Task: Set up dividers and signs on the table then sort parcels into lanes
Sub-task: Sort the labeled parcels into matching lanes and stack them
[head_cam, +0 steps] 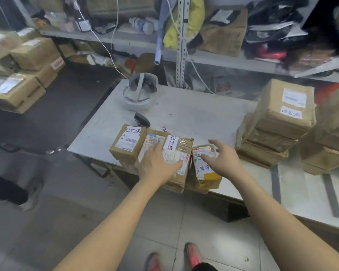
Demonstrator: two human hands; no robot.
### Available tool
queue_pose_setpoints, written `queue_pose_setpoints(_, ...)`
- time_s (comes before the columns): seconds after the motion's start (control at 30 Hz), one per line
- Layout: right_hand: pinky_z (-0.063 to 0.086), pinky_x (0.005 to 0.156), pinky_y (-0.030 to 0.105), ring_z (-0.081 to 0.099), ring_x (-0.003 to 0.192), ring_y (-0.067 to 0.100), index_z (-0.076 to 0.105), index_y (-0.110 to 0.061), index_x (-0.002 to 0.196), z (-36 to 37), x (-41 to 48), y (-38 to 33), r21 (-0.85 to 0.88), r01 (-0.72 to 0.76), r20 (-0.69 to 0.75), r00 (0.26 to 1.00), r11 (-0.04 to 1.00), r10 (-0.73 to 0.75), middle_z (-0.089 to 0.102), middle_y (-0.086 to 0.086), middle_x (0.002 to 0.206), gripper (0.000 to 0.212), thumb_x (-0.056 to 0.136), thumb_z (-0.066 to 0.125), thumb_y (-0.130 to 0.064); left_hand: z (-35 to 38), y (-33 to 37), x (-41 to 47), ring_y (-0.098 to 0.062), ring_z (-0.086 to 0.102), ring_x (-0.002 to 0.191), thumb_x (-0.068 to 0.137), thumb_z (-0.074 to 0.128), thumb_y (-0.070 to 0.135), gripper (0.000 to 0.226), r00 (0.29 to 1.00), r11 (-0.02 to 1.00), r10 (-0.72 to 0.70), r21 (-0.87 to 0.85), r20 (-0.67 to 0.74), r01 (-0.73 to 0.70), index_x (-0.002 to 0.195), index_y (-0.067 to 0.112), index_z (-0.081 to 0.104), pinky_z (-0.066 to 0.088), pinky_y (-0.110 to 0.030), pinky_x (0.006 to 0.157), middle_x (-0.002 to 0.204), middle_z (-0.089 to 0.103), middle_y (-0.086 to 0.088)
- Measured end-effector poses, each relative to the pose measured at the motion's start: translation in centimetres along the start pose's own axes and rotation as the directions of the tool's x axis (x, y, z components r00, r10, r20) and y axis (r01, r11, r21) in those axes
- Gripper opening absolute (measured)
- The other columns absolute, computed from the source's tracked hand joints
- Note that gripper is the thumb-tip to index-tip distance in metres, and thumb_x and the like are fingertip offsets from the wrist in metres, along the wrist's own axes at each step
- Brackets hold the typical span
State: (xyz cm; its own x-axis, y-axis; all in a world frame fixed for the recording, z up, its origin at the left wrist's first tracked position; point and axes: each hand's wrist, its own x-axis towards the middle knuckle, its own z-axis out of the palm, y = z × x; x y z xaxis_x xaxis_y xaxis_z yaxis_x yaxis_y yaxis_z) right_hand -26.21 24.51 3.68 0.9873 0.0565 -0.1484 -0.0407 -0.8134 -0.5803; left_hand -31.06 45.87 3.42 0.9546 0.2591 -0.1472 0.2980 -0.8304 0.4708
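Note:
Three brown parcels lie side by side at the near edge of the white table (pixel 194 114). The left parcel (pixel 126 142) and the middle parcel (pixel 176 145) each carry a white paper sign, and so does the small right parcel (pixel 205 169). My left hand (pixel 157 165) lies flat with straight fingers on the middle parcel. My right hand (pixel 221 159) hovers with spread fingers over the right parcel; whether it touches is unclear. At the table's right side stands a stack of parcels (pixel 276 124) with a signed box on top.
A white headset (pixel 140 93) and a black handheld scanner (pixel 142 119) sit on the table behind the parcels. Dark tape strips (pixel 331 194) mark the tabletop at the right. Metal shelves (pixel 182 42) with boxes and bags stand behind. More boxes (pixel 24 75) are piled at left.

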Motion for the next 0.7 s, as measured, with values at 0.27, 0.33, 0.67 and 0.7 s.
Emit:
queue_pose_setpoints(0.27, 0.045, 0.102, 0.044, 0.048, 0.128, 0.023, 0.048, -0.021, 0.139, 4.4, -3.5, -1.9, 0.049, -0.127, -0.130, 0.983, 0.991, 0.132, 0.056, 0.000, 0.135, 0.078, 0.071, 0.076, -0.047, 2.2, -1.9, -3.0, -0.021, 0.046, 0.121, 0.046, 0.061, 0.087, 0.119, 1.000, 1.000, 0.025, -0.006, -0.003, -0.025, 0.139, 0.017, 0.035, 0.047, -0.037, 0.089, 0.126, 0.049, 0.000)
queue_pose_setpoints(0.33, 0.045, 0.100, 0.044, 0.047, 0.127, 0.024, 0.048, -0.021, 0.139, 5.0, -4.1, -1.7, 0.070, -0.160, -0.156, 0.973, 0.985, 0.169, 0.056, 0.000, 0.134, 0.080, 0.068, 0.078, -0.043, 2.5, -2.1, -3.4, -0.020, 0.045, 0.117, 0.041, 0.064, 0.086, 0.118, 0.997, 0.998, 0.066, 0.009, -0.030, -0.066, 0.132, 0.016, 0.038, 0.047, -0.035, 0.088, 0.122, 0.048, 0.001)
queue_pose_setpoints(0.67, 0.053, 0.086, 0.044, 0.053, 0.116, 0.024, 0.044, -0.021, 0.131, 7.3, -5.1, -0.2, 0.074, -0.362, -0.174, 0.913, 0.929, 0.369, 0.057, 0.002, 0.120, 0.086, 0.060, 0.084, -0.046, 3.8, -2.1, -3.5, -0.018, 0.041, 0.113, 0.046, 0.077, 0.071, 0.110, 0.985, 0.980, 0.110, -0.150, -0.131, -0.130, 0.132, 0.015, 0.037, 0.046, -0.035, 0.094, 0.119, 0.044, 0.001)
queue_pose_setpoints(0.7, 0.054, 0.083, 0.043, 0.054, 0.113, 0.022, 0.047, -0.022, 0.125, 7.4, -5.1, -0.2, 0.065, -0.364, -0.188, 0.910, 0.929, 0.369, 0.058, 0.000, 0.116, 0.080, 0.058, 0.084, -0.045, 3.9, -2.1, -3.4, -0.018, 0.040, 0.113, 0.046, 0.078, 0.070, 0.108, 0.985, 0.977, 0.110, -0.166, -0.135, -0.132, 0.131, 0.016, 0.037, 0.046, -0.035, 0.093, 0.118, 0.044, 0.001)
